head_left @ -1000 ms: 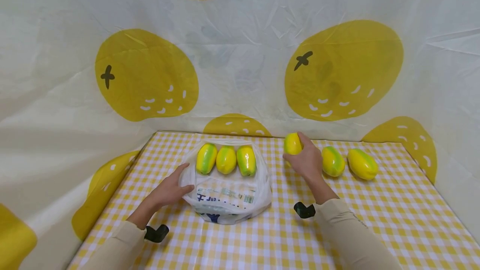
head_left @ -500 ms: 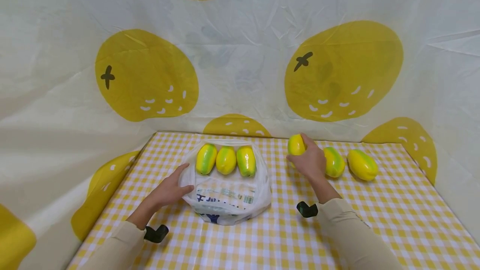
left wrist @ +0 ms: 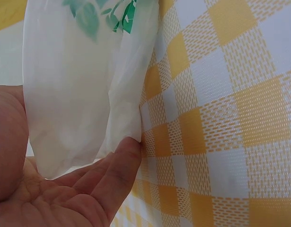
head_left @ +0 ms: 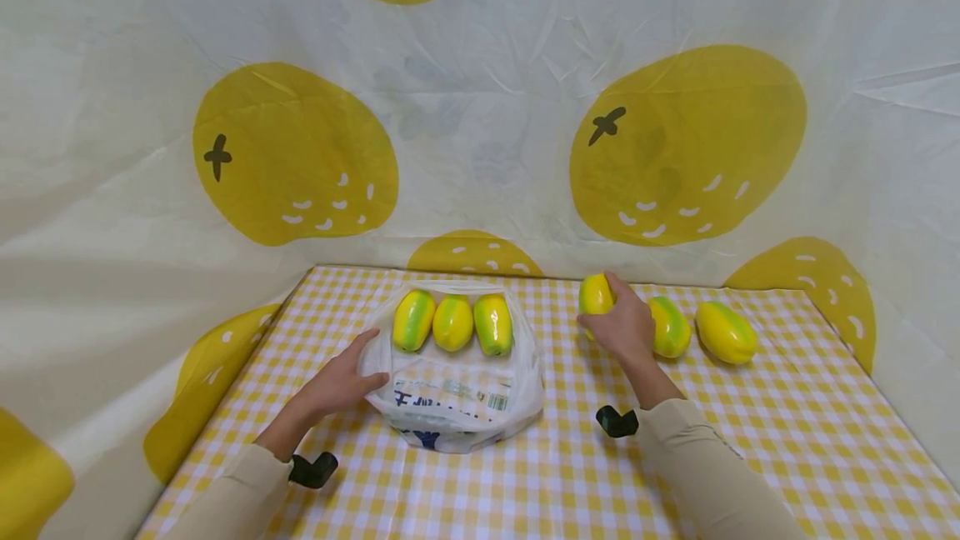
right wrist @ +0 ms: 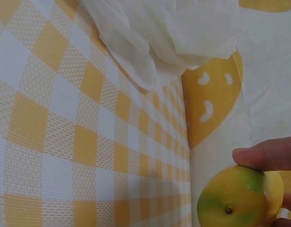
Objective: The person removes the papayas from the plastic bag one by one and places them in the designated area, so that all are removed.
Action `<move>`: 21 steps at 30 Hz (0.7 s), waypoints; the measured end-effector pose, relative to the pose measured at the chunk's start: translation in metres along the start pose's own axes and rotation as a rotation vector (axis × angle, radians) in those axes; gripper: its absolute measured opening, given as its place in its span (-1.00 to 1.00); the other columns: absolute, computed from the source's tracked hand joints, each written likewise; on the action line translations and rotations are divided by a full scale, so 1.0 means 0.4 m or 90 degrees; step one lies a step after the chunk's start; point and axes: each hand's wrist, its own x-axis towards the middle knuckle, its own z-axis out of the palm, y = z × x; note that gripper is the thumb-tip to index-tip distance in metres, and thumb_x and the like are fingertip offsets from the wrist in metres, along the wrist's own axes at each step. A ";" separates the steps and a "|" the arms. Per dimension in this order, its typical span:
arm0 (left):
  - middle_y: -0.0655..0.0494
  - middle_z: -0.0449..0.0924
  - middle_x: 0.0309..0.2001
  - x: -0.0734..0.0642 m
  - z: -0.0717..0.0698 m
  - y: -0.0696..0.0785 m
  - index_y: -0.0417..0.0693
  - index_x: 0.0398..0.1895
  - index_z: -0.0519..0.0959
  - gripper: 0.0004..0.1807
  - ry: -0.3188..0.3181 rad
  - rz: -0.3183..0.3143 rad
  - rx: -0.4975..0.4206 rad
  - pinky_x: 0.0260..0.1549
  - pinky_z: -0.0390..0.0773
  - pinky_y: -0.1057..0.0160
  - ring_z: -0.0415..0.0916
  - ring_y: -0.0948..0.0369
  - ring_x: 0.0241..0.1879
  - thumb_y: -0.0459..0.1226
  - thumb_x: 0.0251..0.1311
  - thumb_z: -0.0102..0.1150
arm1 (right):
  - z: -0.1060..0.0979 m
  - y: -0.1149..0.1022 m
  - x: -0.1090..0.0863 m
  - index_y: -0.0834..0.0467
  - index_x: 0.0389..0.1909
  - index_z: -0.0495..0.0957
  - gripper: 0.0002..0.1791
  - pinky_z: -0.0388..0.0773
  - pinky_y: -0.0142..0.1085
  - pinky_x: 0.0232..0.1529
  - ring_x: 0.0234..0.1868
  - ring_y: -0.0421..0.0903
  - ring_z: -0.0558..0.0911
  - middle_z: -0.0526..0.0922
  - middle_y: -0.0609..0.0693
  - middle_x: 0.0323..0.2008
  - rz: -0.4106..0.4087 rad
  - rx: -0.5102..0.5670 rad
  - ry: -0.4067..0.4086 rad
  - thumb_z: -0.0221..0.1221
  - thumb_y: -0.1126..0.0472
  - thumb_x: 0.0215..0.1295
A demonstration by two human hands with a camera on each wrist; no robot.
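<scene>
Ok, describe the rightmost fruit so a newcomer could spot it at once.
On the checked tablecloth, go right from the white bag, past the right hand. The yellow-green fruit at the end lies slantwise in full view, unlike its neighbour, which the hand partly hides.

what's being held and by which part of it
The right hand holds a fruit by its body, one end bare. The left hand touches the side of the bag; whether it grips is unclear.

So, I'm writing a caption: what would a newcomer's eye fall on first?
Probably the large yellow fruit prints on the white backdrop beyond the table. Next come three yellow-green fruits in the white bag beside the left hand; a fourth fruit is in the right hand, two more to its right.
</scene>
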 end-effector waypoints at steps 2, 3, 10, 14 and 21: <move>-0.29 0.06 0.64 0.000 0.001 -0.001 0.00 0.69 -0.04 -0.07 0.000 -0.003 0.002 0.51 0.10 -0.39 0.13 -0.25 0.57 -0.11 0.40 0.25 | 0.002 0.003 0.001 0.06 0.66 0.11 0.04 0.41 0.24 0.27 0.28 0.36 0.50 0.41 0.26 0.49 -0.002 0.000 -0.001 0.38 0.08 0.17; -0.29 0.05 0.64 0.000 0.001 -0.001 0.01 0.69 -0.04 -0.07 0.000 -0.004 0.002 0.51 0.10 -0.39 0.13 -0.24 0.57 -0.11 0.40 0.25 | 0.003 0.004 0.001 0.07 0.66 0.12 0.04 0.41 0.24 0.28 0.28 0.36 0.50 0.41 0.26 0.49 -0.004 -0.001 -0.001 0.38 0.08 0.18; -0.29 0.04 0.65 0.001 0.000 -0.002 0.00 0.69 -0.04 -0.07 0.002 -0.001 0.006 0.52 0.09 -0.39 0.12 -0.25 0.58 -0.11 0.41 0.25 | 0.010 0.015 0.006 0.09 0.65 0.14 0.03 0.41 0.24 0.28 0.29 0.36 0.50 0.42 0.25 0.49 -0.007 -0.003 -0.004 0.39 0.08 0.18; -0.30 0.05 0.64 0.004 0.002 -0.002 -0.01 0.69 -0.05 -0.07 0.002 0.002 0.008 0.51 0.09 -0.39 0.12 -0.26 0.58 -0.11 0.41 0.24 | 0.012 0.021 0.007 0.09 0.64 0.15 0.02 0.41 0.24 0.29 0.29 0.37 0.49 0.43 0.26 0.47 -0.001 -0.002 -0.005 0.40 0.07 0.18; -0.30 0.05 0.64 0.005 0.003 -0.004 0.01 0.69 -0.04 -0.07 0.003 -0.006 0.005 0.51 0.09 -0.39 0.12 -0.26 0.57 -0.12 0.41 0.25 | 0.019 0.028 0.010 0.12 0.63 0.16 0.02 0.40 0.24 0.30 0.31 0.38 0.48 0.41 0.26 0.48 0.000 -0.009 -0.010 0.39 0.07 0.17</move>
